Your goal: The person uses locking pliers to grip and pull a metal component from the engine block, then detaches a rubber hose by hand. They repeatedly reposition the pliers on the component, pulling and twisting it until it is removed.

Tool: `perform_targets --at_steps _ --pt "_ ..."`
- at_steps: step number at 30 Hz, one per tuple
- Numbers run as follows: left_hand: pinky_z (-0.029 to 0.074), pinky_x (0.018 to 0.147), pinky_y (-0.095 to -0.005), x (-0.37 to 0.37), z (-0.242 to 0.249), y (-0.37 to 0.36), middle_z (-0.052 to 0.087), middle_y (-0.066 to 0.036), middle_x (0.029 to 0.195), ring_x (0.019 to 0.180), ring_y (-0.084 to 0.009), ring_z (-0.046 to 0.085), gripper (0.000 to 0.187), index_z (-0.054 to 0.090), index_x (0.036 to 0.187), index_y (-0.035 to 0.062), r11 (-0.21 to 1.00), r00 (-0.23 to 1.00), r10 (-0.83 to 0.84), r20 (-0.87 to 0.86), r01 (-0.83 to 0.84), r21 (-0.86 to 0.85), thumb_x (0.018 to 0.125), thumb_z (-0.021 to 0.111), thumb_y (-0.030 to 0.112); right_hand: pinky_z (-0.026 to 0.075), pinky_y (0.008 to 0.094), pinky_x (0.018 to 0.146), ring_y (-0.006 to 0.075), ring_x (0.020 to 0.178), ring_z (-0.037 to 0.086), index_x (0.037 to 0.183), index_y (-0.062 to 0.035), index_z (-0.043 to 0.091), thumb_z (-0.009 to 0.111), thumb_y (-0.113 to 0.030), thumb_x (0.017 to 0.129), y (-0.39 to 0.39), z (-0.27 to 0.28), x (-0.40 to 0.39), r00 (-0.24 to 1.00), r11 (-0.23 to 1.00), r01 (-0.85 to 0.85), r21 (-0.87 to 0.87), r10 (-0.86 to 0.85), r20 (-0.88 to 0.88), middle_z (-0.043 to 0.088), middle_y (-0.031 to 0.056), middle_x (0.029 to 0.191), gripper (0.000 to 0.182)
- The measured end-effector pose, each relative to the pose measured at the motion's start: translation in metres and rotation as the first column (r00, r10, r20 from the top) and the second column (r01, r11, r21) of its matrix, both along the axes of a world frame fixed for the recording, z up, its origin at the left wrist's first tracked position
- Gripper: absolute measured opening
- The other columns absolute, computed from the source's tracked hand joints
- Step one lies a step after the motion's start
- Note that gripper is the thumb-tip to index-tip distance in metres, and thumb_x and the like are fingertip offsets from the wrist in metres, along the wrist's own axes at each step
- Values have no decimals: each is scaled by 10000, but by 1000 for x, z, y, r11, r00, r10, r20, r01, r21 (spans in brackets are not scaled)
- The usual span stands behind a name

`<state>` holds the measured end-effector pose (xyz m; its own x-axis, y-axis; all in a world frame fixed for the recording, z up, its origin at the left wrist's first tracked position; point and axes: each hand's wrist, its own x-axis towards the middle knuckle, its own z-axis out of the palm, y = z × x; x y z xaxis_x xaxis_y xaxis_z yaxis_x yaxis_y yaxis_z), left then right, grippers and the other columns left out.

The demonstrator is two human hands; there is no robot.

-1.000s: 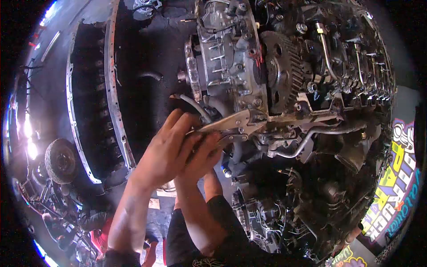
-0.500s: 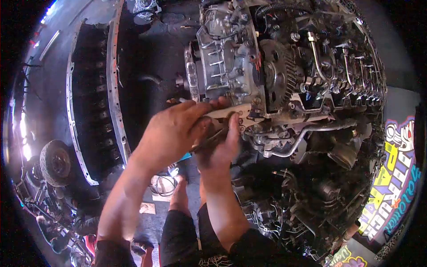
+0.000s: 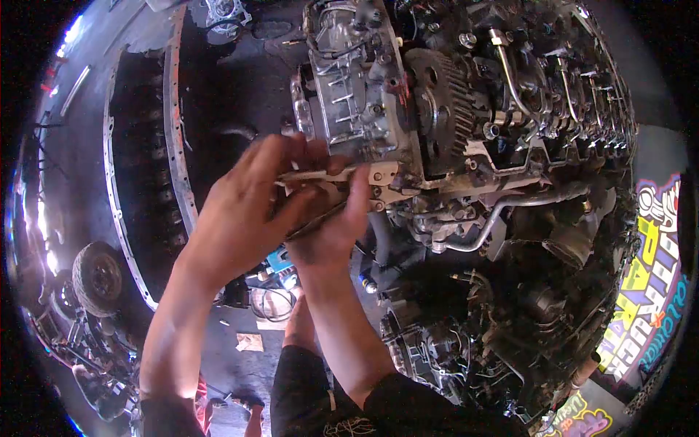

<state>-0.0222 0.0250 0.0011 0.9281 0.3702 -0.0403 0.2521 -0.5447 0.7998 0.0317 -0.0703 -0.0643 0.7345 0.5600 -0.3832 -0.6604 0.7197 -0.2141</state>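
A pale metal bracket [image 3: 382, 175] with holes in its right end lies between both hands, beside the lower edge of the engine's gear housing [image 3: 397, 127]. My right hand [image 3: 328, 233] grips it from below, thumb up against its side. Around its left part curl the fingers of my left hand [image 3: 247, 204], thumb below and fingertips above. Both palms hide much of the bracket. Right of the housing shows a large toothed gear [image 3: 440, 109].
Metal pipes [image 3: 510, 204] run along the engine's lower side. A long pan with a pale flange [image 3: 175, 124] lies at the left, near a wheel [image 3: 97, 279]. Below are a person's bare leg [image 3: 300, 324], a blue tool [image 3: 277, 260] and cardboard [image 3: 249, 341].
The view has shifted, and the engine appears slightly further left. My left hand has moved left along the bracket, its thumb and fingers further apart. My right hand keeps its grip.
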Motion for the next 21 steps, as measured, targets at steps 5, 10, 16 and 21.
perform_targets --at_steps 5,10,16,21 --pt "494 819 -422 -19 -2 -11 563 -173 1014 967 -377 597 357 574 1128 6 991 992 79 96 -89 104 785 670 21 429 371 709 164 629 431 751 -136 451 507 -451 990 9 -18 4 994 997 60 50 -65 91 421 3 654 399" --pt "478 793 -448 -20 -12 -8 582 -188 1028 969 -388 578 300 583 1067 5 976 989 30 148 -61 208 793 680 78 439 357 683 173 669 482 782 -128 473 488 -424 1009 12 -11 3 995 992 89 91 -93 42 473 27 712 374" --pt "475 744 -480 -3 -18 2 617 -179 966 878 -395 612 273 605 1025 10 981 994 -111 -16 112 160 862 661 221 474 396 924 211 1024 590 1135 -64 519 498 -386 1012 -22 -5 0 951 862 -99 -497 229 207 582 76 1075 345" --pt "477 722 -476 2 -27 1 588 -173 898 873 -400 602 213 582 969 21 992 995 -95 2 95 84 876 643 202 498 385 869 209 1049 579 1262 -37 451 527 -294 1005 -39 -3 -19 962 784 -15 -620 179 204 569 113 1163 371"
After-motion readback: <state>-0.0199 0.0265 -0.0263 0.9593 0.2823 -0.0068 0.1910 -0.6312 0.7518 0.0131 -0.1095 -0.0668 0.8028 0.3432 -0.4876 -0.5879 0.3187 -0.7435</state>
